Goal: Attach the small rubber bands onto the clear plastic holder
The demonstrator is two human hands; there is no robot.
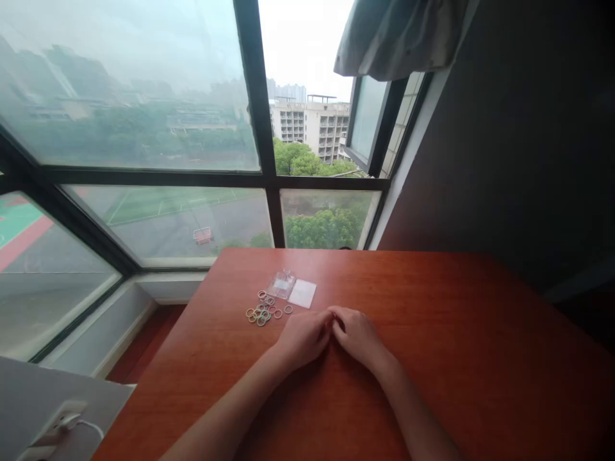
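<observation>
From where I'm standing, the red-brown table (pixel 456 346) is offering open surface all along the right of the right hand (pixel 359 333) and toward the far edge. The left hand (pixel 303 336) is touching it fingertip to fingertip, closing any gap between them. Just ahead-left, loose rings (pixel 263 312), a clear box (pixel 281 283) and a flat white card (pixel 302 294) are blocking the way; the window frame (pixel 269 192) is bounding the far side.
</observation>
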